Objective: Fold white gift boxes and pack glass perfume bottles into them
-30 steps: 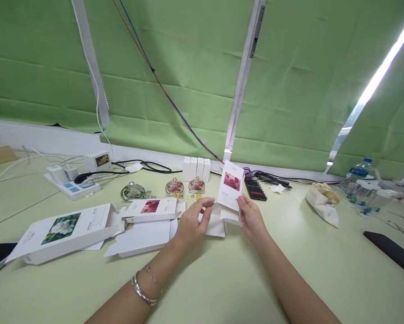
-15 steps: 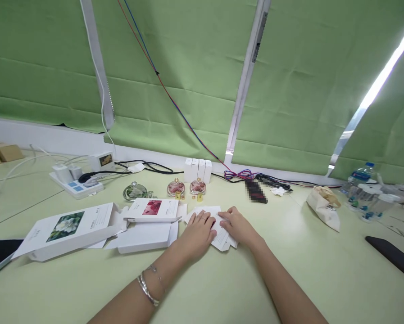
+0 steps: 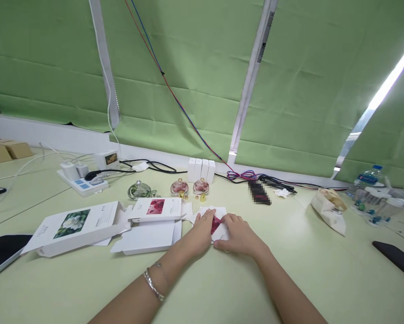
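Between my hands lies a small white box [image 3: 223, 231] with a red flower picture and fine print, partly hidden by my fingers. My left hand [image 3: 201, 231] grips its left side, fingers closed over the edge. On the right side, my right hand [image 3: 239, 235] has its thumb and curled fingers closed around the box. To the left lies another white box with a red flower picture [image 3: 155, 207], on top of a plain white carton [image 3: 150, 237]. Further left is a larger open white box with a white flower picture [image 3: 72, 224].
Behind the boxes stand a green glass bottle [image 3: 139, 191] and two pink ones [image 3: 179, 187], with small gold caps nearby. Several slim white boxes [image 3: 201, 170] stand at the wall. A power strip [image 3: 87, 185] is left; a paper bag [image 3: 327, 211] and plastic jars [image 3: 384, 204] are right.
My right hand has shifted lower on the box, with its thumb at the near edge. The red picture shows more. My left fingers have drawn together. The view has turned slightly left.
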`<state>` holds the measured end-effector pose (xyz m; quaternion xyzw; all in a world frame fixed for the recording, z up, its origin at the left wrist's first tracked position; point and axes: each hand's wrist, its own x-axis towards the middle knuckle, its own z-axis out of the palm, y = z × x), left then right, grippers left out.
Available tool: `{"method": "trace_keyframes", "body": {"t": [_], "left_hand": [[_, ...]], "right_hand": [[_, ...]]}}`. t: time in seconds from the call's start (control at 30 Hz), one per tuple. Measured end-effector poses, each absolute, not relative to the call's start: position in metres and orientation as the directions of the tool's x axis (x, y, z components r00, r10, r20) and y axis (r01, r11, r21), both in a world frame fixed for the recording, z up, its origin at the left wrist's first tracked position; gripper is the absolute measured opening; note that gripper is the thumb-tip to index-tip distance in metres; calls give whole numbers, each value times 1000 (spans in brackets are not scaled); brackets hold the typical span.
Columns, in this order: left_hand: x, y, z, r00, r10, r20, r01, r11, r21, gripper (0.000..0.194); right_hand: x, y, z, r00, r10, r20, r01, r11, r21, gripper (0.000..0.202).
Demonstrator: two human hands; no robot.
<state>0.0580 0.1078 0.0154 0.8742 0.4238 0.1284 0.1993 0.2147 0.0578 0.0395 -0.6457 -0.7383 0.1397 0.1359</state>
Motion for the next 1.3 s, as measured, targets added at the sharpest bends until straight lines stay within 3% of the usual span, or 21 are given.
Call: {"method": "trace_keyframes", "body": {"t": [0.17,0.3,0.43,0.57,0.87,1.1,1.3], "left_hand": [[59,99,23,555,829,73,753,-538,379,76],[58,90,30,497,868,3,837,-481,262,77],[57,88,32,532,845,-47,824,-504,261,77],[57,89,32,536,842,-69,823,-501,269,76],[58,84,38,451,892,-29,848,-418,325,82],[48,82,40,526,842,-122,794,-434,426,86],[44,87,36,554,820,-141,779,-452,435,84]], "right_hand": [[220,59,41,-97,992,-75,916,60,-397,73],[239,57,51,-10,991,-137,909,-48,-414,71],[257,56,59,41,987,-155,898,-105,-427,70],[257,59,57,-39,989,-144,903,-27,-429,74],[245,65,46,-262,921,-288,879,105,-465,80],[241,68,41,-308,917,-254,868,161,-470,78],[234,70,35,-300,940,-162,872,201,-446,73]]}}
